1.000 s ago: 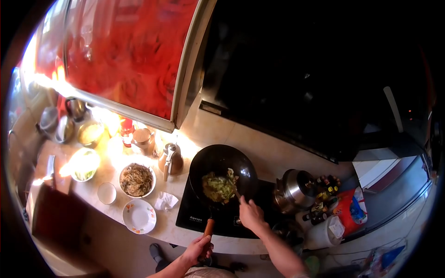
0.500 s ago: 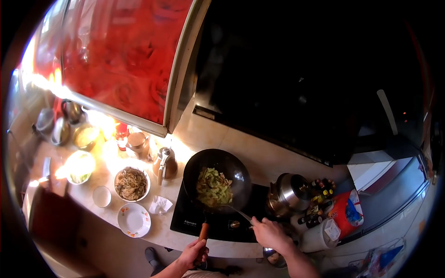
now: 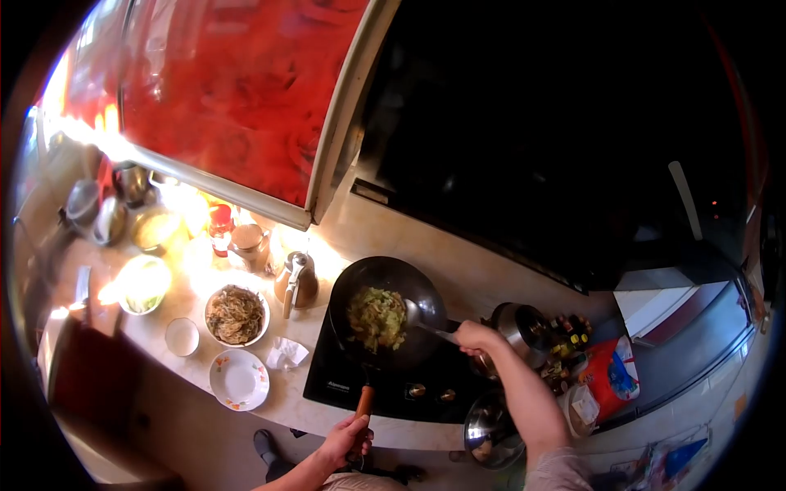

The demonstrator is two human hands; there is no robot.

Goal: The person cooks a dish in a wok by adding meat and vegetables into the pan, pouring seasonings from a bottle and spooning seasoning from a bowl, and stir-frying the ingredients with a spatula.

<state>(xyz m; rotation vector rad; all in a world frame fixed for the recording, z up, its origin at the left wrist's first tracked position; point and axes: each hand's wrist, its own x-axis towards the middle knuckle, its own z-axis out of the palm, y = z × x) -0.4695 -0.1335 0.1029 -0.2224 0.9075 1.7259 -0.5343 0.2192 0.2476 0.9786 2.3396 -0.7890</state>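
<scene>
A dark wok (image 3: 426,292) sits on the black cooktop (image 3: 332,372) with chopped green vegetables (image 3: 375,317) gathered in its left and middle part. My left hand (image 3: 347,440) is closed round the wok's wooden handle (image 3: 365,403) at the counter's front edge. To the right of the wok, my right hand (image 3: 477,336) grips the end of a metal spatula (image 3: 426,325). The spatula's blade is inside the wok, against the right side of the vegetables. Part of the handle is hidden in my right fist.
Left of the cooktop are a bowl of brownish shredded food (image 3: 237,316), a floral plate (image 3: 239,380), a small white bowl (image 3: 182,337), crumpled tissue (image 3: 286,353) and a kettle (image 3: 297,281). At right stand a metal pot (image 3: 521,331), a steel bowl (image 3: 491,434) and several bottles.
My right hand has moved up and slightly right with the spatula. Its blade has shifted from the vegetables' front edge to their right side, and the vegetables are bunched differently. My left hand stays on the handle.
</scene>
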